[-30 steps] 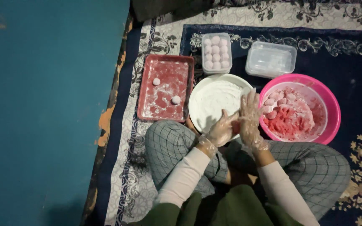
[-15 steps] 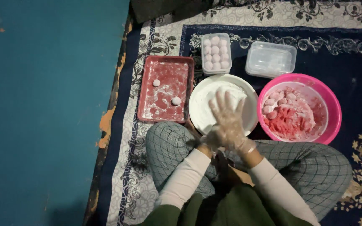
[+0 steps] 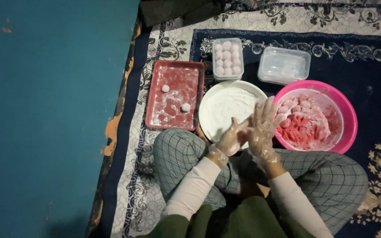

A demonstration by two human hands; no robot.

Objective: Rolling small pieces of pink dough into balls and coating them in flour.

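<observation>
Your left hand [image 3: 232, 140] and right hand [image 3: 263, 128], both in clear plastic gloves, press palm to palm over the near rim of the white floured plate [image 3: 225, 103]; whether either grip holds anything between the palms cannot be told. The pink bowl [image 3: 349, 119] of pink dough lies just right of them. The red tray [image 3: 173, 110] with two dough balls [image 3: 185, 107] lies left, on the carpet [image 3: 375, 66].
</observation>
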